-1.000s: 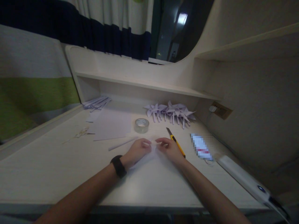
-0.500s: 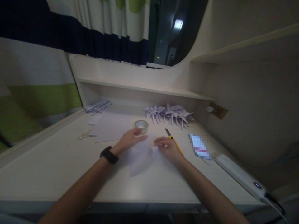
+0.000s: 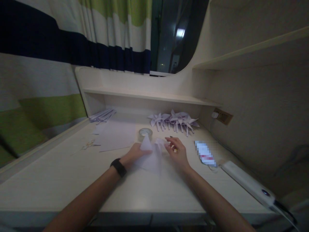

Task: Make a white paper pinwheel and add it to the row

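A white sheet of paper (image 3: pixel 151 161) with cut or folded flaps stands partly raised between my hands in the middle of the desk. My left hand (image 3: pixel 135 154), a black band on its wrist, grips the sheet's left side with the thumb across it. At the upper right flap, my right hand (image 3: pixel 178 154) has thumb and fingertips closed on the paper's edge. Just behind the sheet lies a roll of clear tape (image 3: pixel 145 131), its front partly covered by a paper point. A utility knife (image 3: pixel 176 150) is mostly hidden under my right hand.
Several paper pinwheels (image 3: pixel 177 120) lie at the back right. At the back left are rolled paper sticks (image 3: pixel 102 115), with flat paper sheets (image 3: pixel 118 132) and scissors (image 3: pixel 89 144) nearer. A phone (image 3: pixel 205 153) and a white power strip (image 3: pixel 246 180) lie on the right.
The paper has turned and its flaps now stand up between my hands. My right hand has shifted slightly up and covers more of the knife. The camera view has tilted up a little.
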The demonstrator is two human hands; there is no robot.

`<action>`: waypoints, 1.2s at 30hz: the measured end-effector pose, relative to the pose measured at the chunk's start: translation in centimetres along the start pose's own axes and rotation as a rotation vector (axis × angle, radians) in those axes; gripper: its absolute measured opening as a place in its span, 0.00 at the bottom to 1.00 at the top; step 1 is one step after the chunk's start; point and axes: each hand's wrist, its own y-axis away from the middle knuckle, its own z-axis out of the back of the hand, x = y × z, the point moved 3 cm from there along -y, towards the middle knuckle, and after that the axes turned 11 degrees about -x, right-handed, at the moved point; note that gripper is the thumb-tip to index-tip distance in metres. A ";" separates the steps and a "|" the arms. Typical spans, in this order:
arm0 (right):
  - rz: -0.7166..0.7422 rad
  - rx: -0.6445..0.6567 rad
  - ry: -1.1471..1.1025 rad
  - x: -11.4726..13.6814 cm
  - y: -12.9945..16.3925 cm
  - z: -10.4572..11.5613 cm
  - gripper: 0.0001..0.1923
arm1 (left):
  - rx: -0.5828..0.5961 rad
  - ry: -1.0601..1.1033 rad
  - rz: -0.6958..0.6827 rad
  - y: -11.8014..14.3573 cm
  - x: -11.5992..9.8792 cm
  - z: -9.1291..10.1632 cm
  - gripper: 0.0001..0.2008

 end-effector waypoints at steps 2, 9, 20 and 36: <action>0.013 0.075 0.047 -0.1 0.5 -0.5 0.16 | -0.041 0.032 0.006 0.0 0.1 -0.1 0.16; 0.026 0.203 0.061 -0.2 1.5 -1.5 0.12 | 0.019 0.094 -0.057 0.1 -0.5 -0.3 0.19; 0.027 0.095 0.197 0.9 1.6 -1.1 0.17 | 0.074 0.123 -0.072 0.0 0.3 -0.9 0.15; 0.426 0.279 0.163 0.6 1.2 -0.8 0.20 | 0.204 0.539 0.139 0.9 -0.3 -1.9 0.18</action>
